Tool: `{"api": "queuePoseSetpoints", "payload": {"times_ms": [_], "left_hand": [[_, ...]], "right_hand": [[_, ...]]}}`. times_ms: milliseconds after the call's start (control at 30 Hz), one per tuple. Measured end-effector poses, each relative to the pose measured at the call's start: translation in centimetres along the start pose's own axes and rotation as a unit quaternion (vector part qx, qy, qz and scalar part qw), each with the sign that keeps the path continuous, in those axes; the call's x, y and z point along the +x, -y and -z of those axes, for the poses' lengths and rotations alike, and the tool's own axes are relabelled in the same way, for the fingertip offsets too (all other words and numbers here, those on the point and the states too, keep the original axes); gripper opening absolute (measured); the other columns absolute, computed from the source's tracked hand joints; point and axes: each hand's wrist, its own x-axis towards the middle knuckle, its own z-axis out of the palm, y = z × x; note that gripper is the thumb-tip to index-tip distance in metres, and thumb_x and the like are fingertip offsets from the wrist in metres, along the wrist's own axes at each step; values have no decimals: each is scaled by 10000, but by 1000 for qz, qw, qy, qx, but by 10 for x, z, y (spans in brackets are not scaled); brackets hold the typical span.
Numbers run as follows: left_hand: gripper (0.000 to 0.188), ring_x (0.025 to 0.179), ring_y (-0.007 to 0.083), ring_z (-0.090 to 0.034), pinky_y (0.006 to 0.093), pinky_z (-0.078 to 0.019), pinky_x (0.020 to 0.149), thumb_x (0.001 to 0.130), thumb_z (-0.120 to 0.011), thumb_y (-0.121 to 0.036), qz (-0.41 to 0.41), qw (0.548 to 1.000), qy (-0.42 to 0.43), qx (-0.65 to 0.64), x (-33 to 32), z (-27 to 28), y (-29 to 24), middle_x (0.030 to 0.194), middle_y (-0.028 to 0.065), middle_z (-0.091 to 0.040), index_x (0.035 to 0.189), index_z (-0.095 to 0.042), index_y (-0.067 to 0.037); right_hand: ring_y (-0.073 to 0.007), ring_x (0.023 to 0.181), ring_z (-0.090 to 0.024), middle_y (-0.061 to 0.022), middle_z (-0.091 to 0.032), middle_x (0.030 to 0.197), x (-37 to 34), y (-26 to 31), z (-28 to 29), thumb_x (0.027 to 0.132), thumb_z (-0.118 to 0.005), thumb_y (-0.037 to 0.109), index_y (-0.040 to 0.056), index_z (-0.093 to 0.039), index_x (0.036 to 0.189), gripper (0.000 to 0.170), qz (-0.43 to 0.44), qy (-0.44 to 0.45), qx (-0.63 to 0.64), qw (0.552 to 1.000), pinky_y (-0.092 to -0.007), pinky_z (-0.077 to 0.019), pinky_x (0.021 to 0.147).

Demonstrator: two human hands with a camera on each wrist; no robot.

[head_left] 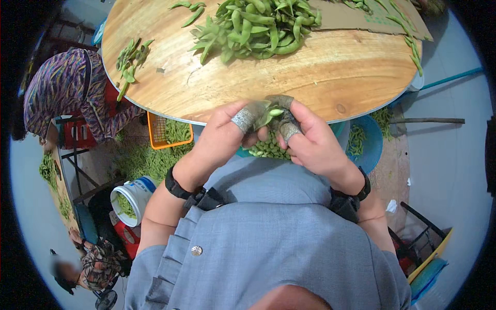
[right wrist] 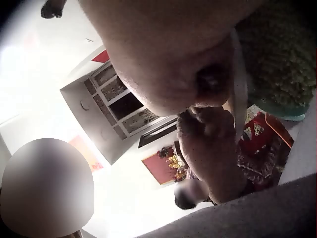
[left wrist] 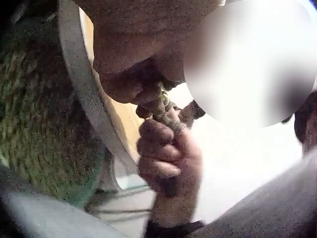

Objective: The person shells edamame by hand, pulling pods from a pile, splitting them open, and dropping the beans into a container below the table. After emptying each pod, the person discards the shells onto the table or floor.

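Observation:
Over the near edge of the round wooden table, my left hand point(head_left: 217, 135) and right hand point(head_left: 319, 143) meet at a green soybean pod point(head_left: 276, 112). Both pinch it between thumb and fingers. Grey tape wraps several of the digits. Below the hands, shelled green beans point(head_left: 268, 147) fill a teal basin point(head_left: 338, 127), partly hidden by the hands and the blue apron. In the left wrist view the right hand point(left wrist: 171, 153) has its fingers curled at the pod; the right wrist view shows the left hand point(right wrist: 210, 144) from below, with the pod hidden.
A heap of pods point(head_left: 253, 31) lies on the wooden table point(head_left: 336, 77), with smaller bunches point(head_left: 132, 62) at left and cardboard point(head_left: 367, 18) at right. Around stand an orange basket point(head_left: 154, 132), a white bucket point(head_left: 135, 214) and a blue basin point(head_left: 374, 142). Two people sit at left.

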Motion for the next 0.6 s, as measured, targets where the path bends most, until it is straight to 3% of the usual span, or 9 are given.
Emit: {"api": "queuePoseSetpoints", "payload": {"times_ms": [100, 167, 200, 267, 333, 400, 433, 500, 600], "left_hand": [[162, 615, 96, -518, 254, -429, 561, 931, -461, -115, 92, 986, 41, -130, -1, 0, 0, 703, -10, -577, 917, -595, -25], [125, 667, 163, -560, 296, -453, 617, 905, -480, -82, -8, 992, 51, 115, -1, -2, -4, 751, 56, -598, 939, -579, -14], [125, 667, 163, -560, 296, -453, 617, 905, -480, -82, -9, 992, 51, 116, -1, -5, -4, 751, 56, -598, 939, -579, -14], [148, 760, 270, -594, 355, -468, 698, 867, -503, -54, -208, 947, 31, 242, -3, -9, -3, 819, 142, -603, 987, -560, 9], [186, 810, 307, -597, 370, -466, 737, 852, -509, -48, -192, 940, 48, 279, -7, -4, -10, 848, 171, -598, 1022, -551, 14], [229, 860, 344, -600, 384, -465, 776, 838, -516, -42, -173, 931, 65, 315, -11, -2, -11, 878, 200, -594, 1057, -543, 20], [241, 862, 328, -608, 376, -469, 776, 830, -514, -34, -165, 942, 47, 287, -13, -3, -10, 882, 195, -604, 1062, -552, 19], [254, 864, 312, -616, 368, -472, 776, 823, -513, -25, -156, 953, 29, 259, -12, -1, -2, 887, 190, -615, 1068, -562, 18], [234, 792, 269, -635, 354, -486, 723, 807, -512, -17, -141, 969, -63, 194, -8, 2, 9, 853, 176, -643, 1016, -615, 2]], "right_hand": [[-89, 707, -548, -22, -570, 801, -6, 11, 7, 807, -441, 5, 13, -502, 1215, 413, -28, 17, 31, 999, -242, -471, 632], [-97, 728, -562, -28, -591, 823, 2, -16, 10, 817, -493, 29, 6, -529, 1172, 358, 16, -1, -1, 1000, -251, -479, 649], [-105, 750, -576, -34, -612, 845, 5, -25, 12, 828, -544, 52, -1, -557, 1130, 306, 60, -18, -32, 998, -259, -487, 665], [-60, 677, -533, 3, -598, 818, 5, -14, 12, 871, -561, 93, 28, -561, 1139, 276, 29, -27, -49, 998, -218, -434, 574], [-14, 605, -489, 41, -584, 792, 5, -12, 10, 914, -578, 134, 56, -565, 1148, 247, -2, -35, -64, 997, -178, -380, 484], [-159, 789, -634, -85, -662, 901, 6, -18, 7, 840, -635, 124, 41, -613, 1058, 235, 42, -76, -139, 987, -285, -504, 680], [-159, 789, -634, -85, -662, 901, 7, -21, 7, 840, -635, 124, 41, -613, 1058, 235, 42, -76, -138, 987, -285, -504, 680], [-200, 639, -586, -65, -611, 759, 9, -25, 10, 831, -624, 96, 34, -587, 1062, 242, 237, -87, -322, 913, -320, -480, 592], [-305, 707, -594, -134, -592, 807, -7, -20, 14, 753, -653, 96, 33, -589, 1023, 285, 199, -45, -507, 837, -375, -493, 618]]}}
